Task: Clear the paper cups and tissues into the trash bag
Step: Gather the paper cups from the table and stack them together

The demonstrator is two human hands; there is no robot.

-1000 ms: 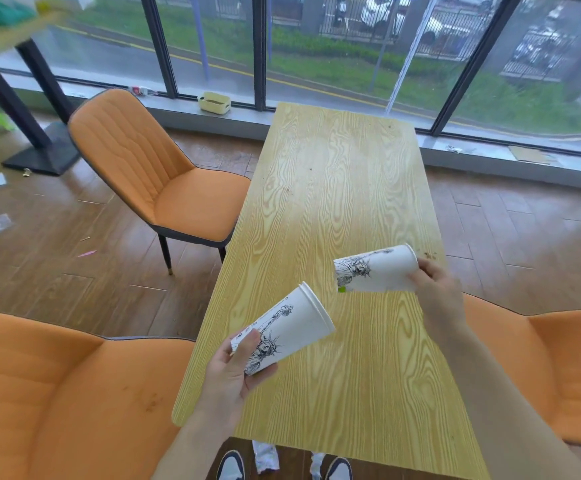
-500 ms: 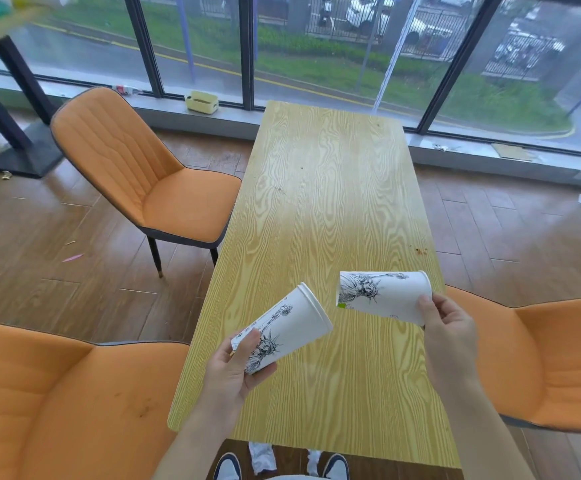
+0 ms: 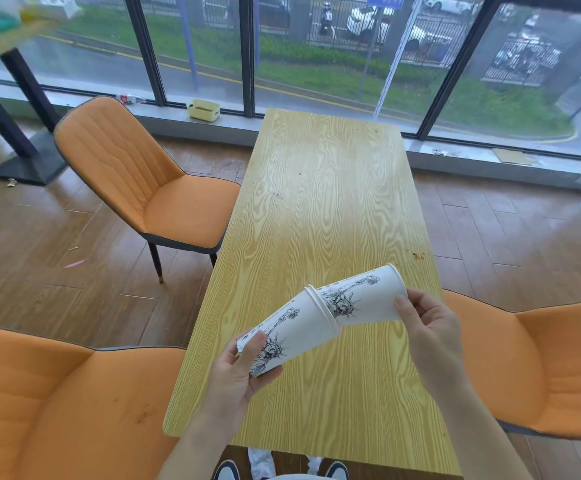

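A long wood-grain worktop (image 3: 320, 202) runs away toward a wall of windows, with orange chairs (image 3: 150, 174) on both sides and a plank floor littered with a few scraps. The worktop itself carries no cups or tissues now, only a small brown smear near its right edge. Both paper cups are in the air above its near half. No trash bag shows anywhere in this view, so by my reading nothing has gone into it yet: the cups are gathered but not binned. White crumpled bits, possibly tissues (image 3: 261, 462), lie on the floor by the person's shoes and would also need picking up.

The left hand (image 3: 237, 375) comes up from below with its fingers (image 3: 252, 348) clamped around the base end of the lower cup (image 3: 292, 336), which tilts so that its open rim faces up and to the right. The right hand (image 3: 427, 327) reaches in from the right, thumb on top and the other fingers curled behind the upper cup (image 3: 365, 299), gripping it near its wide end. That cup's narrow bottom sits just inside the lower cup's mouth, so nesting them looks like the step in hand.
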